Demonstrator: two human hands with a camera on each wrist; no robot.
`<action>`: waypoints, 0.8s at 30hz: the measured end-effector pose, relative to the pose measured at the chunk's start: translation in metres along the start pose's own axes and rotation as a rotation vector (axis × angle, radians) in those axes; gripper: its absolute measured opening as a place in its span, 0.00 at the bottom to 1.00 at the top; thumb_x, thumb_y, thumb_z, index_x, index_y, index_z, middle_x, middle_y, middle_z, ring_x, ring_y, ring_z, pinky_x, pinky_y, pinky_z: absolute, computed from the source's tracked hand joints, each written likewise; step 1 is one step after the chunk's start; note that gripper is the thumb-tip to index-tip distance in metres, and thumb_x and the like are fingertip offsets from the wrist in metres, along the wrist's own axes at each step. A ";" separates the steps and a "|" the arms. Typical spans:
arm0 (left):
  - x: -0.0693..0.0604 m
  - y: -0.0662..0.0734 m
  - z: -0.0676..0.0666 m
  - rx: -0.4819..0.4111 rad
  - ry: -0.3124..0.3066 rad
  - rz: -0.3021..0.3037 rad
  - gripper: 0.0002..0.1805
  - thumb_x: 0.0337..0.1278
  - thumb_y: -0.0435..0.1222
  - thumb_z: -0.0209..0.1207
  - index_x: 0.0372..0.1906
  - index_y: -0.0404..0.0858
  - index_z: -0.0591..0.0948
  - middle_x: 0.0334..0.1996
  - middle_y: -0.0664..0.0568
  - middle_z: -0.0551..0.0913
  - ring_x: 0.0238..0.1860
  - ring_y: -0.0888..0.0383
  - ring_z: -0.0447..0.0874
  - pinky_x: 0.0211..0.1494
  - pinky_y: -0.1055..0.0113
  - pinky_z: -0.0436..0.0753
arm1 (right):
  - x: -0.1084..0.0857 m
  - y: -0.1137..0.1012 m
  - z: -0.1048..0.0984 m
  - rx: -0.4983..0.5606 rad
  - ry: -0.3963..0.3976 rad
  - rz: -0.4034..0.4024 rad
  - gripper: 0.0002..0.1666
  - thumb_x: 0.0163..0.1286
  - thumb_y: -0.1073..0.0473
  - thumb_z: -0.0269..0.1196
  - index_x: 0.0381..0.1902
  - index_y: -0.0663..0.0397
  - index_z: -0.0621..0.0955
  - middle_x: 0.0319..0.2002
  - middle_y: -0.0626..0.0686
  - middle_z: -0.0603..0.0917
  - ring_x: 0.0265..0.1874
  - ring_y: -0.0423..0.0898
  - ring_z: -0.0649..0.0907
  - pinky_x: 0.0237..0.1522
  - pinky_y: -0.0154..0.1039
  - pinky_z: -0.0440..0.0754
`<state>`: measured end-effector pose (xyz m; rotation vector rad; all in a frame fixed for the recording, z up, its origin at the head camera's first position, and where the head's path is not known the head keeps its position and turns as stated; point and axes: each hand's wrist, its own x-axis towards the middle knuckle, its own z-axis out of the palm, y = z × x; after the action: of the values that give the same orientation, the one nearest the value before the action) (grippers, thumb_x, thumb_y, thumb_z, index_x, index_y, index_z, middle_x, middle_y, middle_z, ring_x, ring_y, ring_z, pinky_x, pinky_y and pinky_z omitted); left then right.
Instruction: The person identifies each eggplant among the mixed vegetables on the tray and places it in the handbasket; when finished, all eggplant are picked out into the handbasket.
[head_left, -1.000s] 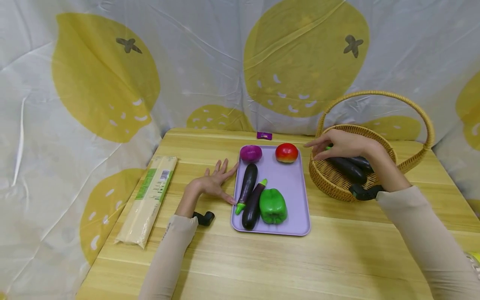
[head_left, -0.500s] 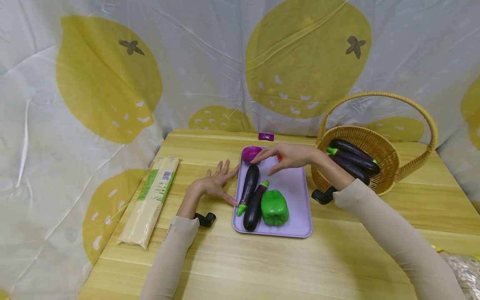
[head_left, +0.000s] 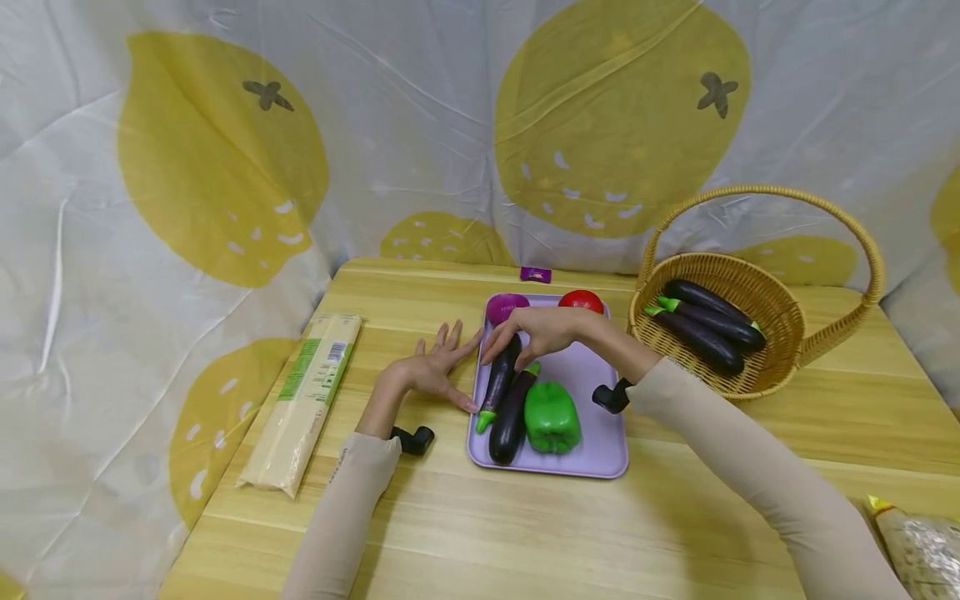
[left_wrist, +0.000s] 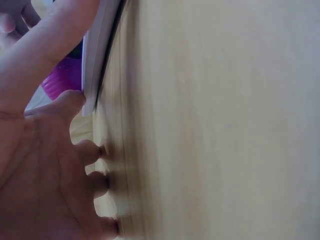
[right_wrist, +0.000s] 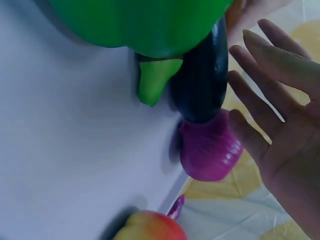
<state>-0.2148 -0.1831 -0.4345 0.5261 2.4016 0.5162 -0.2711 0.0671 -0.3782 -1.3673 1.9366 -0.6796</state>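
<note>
My left hand [head_left: 427, 371] has its fingers spread at the left edge of a lilac tray [head_left: 588, 375]. Its thumb and forefinger touch the rim while the other fingertips rest on the table. Over the tray, my right hand [head_left: 543, 329] hovers with loosely bent fingers above an eggplant [head_left: 498, 383]. In the right wrist view, those fingers are beside the eggplant [right_wrist: 202, 80], not closed round it. A second eggplant [head_left: 512, 421] and a green bell pepper [head_left: 552, 419] lie alongside. A purple onion [head_left: 504, 307] and a round red-and-yellow fruit [head_left: 582, 301] sit at the far end.
A wicker basket [head_left: 787, 358] with a tall handle stands right of the tray, holding three eggplants [head_left: 705, 337]. A flat package [head_left: 303, 404] lies at left. A small purple packet [head_left: 536, 274] is behind the tray. A clear bag [head_left: 922, 546] sits at lower right.
My right hand has moved left from the basket, across the tray, to above the left eggplant. Three eggplants show in the basket. My left hand has stayed at the tray's edge.
</note>
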 end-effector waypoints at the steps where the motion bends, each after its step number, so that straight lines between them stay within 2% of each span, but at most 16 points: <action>1: 0.000 0.000 0.000 -0.002 0.000 0.001 0.71 0.50 0.59 0.74 0.84 0.56 0.34 0.82 0.41 0.18 0.81 0.41 0.09 0.79 0.32 0.21 | 0.001 0.000 0.000 -0.011 -0.006 0.002 0.27 0.66 0.73 0.69 0.63 0.59 0.83 0.66 0.58 0.82 0.73 0.58 0.74 0.76 0.55 0.72; 10: -0.001 0.002 -0.001 -0.003 0.003 0.014 0.71 0.50 0.58 0.75 0.85 0.55 0.34 0.82 0.40 0.18 0.81 0.40 0.10 0.79 0.31 0.21 | 0.012 0.000 0.004 -0.051 -0.043 0.036 0.23 0.65 0.74 0.68 0.57 0.57 0.88 0.61 0.57 0.86 0.67 0.55 0.80 0.73 0.48 0.77; 24: -0.001 0.000 0.000 -0.014 0.012 0.016 0.71 0.50 0.58 0.75 0.85 0.55 0.34 0.82 0.40 0.19 0.81 0.40 0.10 0.79 0.30 0.21 | 0.020 0.003 0.008 -0.140 -0.019 0.077 0.23 0.62 0.76 0.68 0.49 0.47 0.92 0.54 0.52 0.89 0.60 0.51 0.82 0.67 0.45 0.82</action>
<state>-0.2139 -0.1834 -0.4344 0.5374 2.4049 0.5443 -0.2714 0.0491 -0.3900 -1.3686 2.0431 -0.5011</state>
